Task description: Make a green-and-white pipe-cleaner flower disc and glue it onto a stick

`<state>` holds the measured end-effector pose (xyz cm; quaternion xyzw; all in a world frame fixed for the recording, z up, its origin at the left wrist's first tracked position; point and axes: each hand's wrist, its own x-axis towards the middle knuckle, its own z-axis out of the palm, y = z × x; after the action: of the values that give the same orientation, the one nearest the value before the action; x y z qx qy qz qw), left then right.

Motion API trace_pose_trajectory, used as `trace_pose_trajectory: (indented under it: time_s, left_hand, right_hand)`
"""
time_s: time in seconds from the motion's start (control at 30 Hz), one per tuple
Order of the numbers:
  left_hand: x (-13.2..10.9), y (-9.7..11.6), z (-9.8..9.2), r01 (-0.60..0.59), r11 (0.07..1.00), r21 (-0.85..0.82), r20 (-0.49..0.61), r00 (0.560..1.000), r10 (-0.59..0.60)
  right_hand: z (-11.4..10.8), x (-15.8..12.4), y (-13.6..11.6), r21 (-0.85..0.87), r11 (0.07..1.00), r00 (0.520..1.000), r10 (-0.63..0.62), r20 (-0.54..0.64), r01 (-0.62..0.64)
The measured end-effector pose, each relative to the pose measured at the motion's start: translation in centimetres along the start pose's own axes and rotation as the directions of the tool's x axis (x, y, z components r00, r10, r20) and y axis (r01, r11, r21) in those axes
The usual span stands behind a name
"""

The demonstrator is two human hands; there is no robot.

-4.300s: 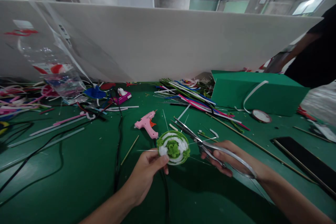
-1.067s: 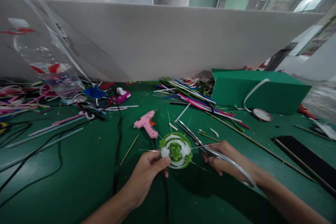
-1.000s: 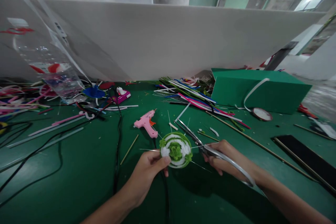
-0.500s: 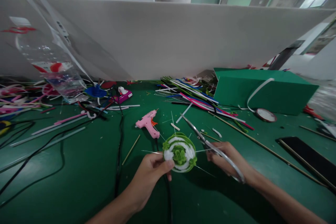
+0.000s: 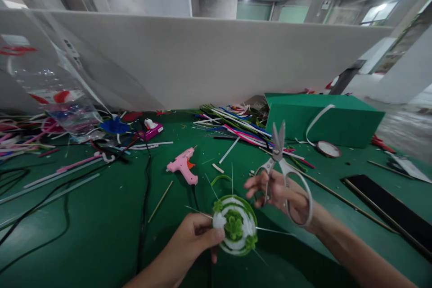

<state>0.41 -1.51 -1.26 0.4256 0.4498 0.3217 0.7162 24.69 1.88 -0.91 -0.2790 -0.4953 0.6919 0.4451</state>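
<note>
My left hand (image 5: 199, 238) pinches the left edge of a round green-and-white pipe cleaner piece (image 5: 234, 226), thumb on its face. Small fuzzy green flower shapes sit at its centre and rim, and several thin wires stick out around it. To the right, my right hand (image 5: 278, 191) has a pair of scissors (image 5: 278, 153) hooked on its fingers, blades pointing up and slightly parted. The scissors are apart from the round piece. A curved green strip (image 5: 221, 181) shows just above the piece.
A pink glue gun (image 5: 184, 165) lies behind my left hand, its black cord (image 5: 143, 202) nearby. Pipe cleaners (image 5: 236, 123) are heaped at the back. A green box (image 5: 324, 121), a phone (image 5: 388, 211) and a long stick (image 5: 340, 198) are on the right; a plastic bottle (image 5: 50, 85) stands left.
The scissors have swung from pointing left beside the piece to pointing upward, and my right hand has turned and opened its fingers somewhat. The round piece sits lower in view; the camera has shifted.
</note>
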Motion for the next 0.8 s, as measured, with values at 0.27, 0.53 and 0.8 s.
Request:
trace_pose_trajectory:
  time_s: [0.27, 0.53, 0.8]
  left_hand:
    - [0.3, -0.7, 0.3, 0.006, 0.997, 0.074, 0.074, 0.997, -0.012]
    - [0.4, -0.5, 0.0, -0.001, 0.997, 0.081, 0.097, 0.995, -0.007]
    - [0.6, -0.4, 0.3, 0.001, 0.994, 0.106, 0.051, 0.999, -0.007]
  right_hand:
    - [1.9, -0.5, 0.0, -0.064, 0.987, 0.984, 0.153, 0.09, -0.148]
    - [1.9, -0.6, 0.6, -0.205, 0.969, 0.99, 0.141, 0.017, -0.135]
    - [2.9, -0.4, 1.3, -0.205, 0.972, 0.989, 0.091, -0.113, -0.113]
